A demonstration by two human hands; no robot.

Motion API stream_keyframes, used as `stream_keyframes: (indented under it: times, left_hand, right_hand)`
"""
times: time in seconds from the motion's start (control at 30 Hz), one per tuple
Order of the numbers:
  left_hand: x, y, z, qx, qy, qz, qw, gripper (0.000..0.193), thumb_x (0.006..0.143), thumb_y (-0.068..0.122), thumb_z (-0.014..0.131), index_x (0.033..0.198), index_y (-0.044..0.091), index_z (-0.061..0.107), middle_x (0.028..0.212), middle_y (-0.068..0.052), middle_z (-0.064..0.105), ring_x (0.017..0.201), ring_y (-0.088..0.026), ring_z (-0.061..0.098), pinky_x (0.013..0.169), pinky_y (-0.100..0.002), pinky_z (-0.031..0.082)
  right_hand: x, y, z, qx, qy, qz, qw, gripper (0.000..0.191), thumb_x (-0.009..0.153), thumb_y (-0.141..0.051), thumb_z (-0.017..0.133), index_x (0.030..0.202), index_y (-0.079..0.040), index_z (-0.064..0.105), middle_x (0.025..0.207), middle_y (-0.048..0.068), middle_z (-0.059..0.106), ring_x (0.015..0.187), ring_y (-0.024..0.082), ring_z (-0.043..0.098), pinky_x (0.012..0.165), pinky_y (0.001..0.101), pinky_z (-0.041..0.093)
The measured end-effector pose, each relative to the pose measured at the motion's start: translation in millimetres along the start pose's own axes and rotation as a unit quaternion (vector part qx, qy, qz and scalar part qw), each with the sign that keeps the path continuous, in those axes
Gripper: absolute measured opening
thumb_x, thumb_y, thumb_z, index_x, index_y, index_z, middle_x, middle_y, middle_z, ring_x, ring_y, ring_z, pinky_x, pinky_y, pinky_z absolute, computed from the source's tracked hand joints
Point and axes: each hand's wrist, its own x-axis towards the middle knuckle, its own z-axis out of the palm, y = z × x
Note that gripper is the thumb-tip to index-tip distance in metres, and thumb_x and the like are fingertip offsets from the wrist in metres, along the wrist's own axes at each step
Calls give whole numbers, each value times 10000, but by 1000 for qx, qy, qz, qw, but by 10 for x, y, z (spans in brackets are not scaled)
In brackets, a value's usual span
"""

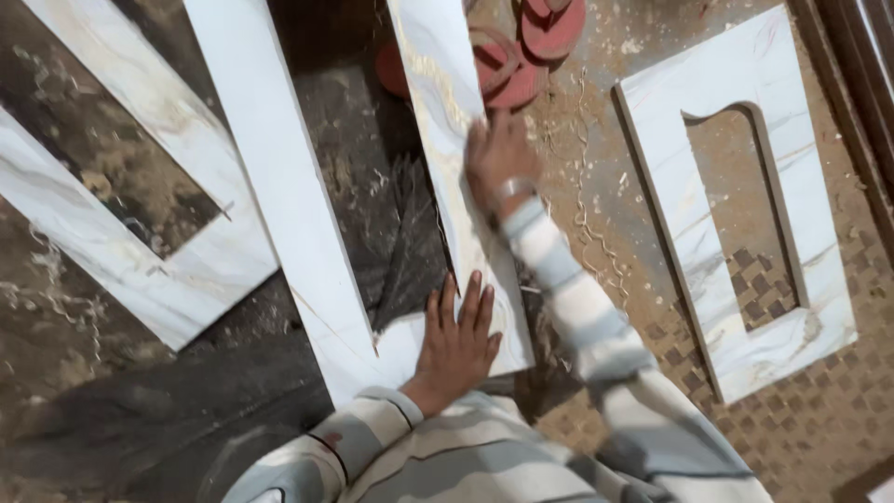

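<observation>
Head view looks straight down on a dusty workshop floor (pixel 596 214) strewn with sawdust and curled shavings; a long narrow marble-patterned panel (pixel 456 177), white with grey and tan veins, lies on it, running away from the person; the left hand (pixel 456 345) lies flat on the near end of this panel, fingers spread wide and palm down, holding nothing; the right hand (pixel 498 158) rests farther up the same panel at its right edge, fingers bent over it, though whether they grip the edge or merely press on it cannot be told; a pale band sits at that wrist, and both arms wear grey-and-white striped sleeves (pixel 577 307); just left of the panel lies a plain white strip (pixel 279 186), meeting it near the left hand; farther left lies a larger marble-patterned piece with a dark cut-out (pixel 177 270); well apart on the right lies a marble-patterned board with a tall arched opening (pixel 708 261); beyond the panel's far end sit reddish sandals (pixel 531 47).
</observation>
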Motion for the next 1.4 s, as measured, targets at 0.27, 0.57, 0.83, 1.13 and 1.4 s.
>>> stream_keyframes:
  times: [0.27,0.57,0.83,1.13,1.4]
  left_hand:
    - [-162,95,144,2,-44,20,999,713,1024,451,486,1583,28,355,1683,-209,170,1495,-497,238,1182,-644,238]
    - [-39,27,-20,18,-32,-1,999,707,987,403,487,1553,-12,403,1668,-215,205,1470,-528,271,1168,-660,253]
    - [-89,59,-19,24,-13,0,1000,708,993,403,479,1568,-2,403,1682,-189,230,1498,-481,275,1181,-623,277]
    - [-124,79,72,9,-58,2,998,703,995,413,466,1565,7,396,1683,-186,188,1476,-518,269,1166,-663,264]
    - [-56,28,-27,14,-13,-16,1000,705,1004,388,467,1581,-7,375,1688,-196,203,1482,-499,295,1182,-630,286]
  right_hand:
    - [-2394,841,-275,33,46,-86,995,395,1002,-179,525,1294,87,505,1290,389,506,954,514,605,709,531,538]
    - [-754,447,136,33,33,-95,994,427,1100,-303,421,1297,67,500,1148,289,580,932,424,625,819,542,529]
    - [-657,204,-203,88,-34,108,990,396,975,-257,561,1303,-35,556,1169,260,689,1056,454,655,889,528,518]
    - [-2391,1052,42,-83,-51,-41,994,261,980,-198,527,1180,-34,491,1200,255,569,958,470,627,589,515,512]
    - [326,-232,-68,-16,6,-42,999,350,1178,-389,437,1270,-88,591,1215,216,693,1089,433,665,935,538,521]
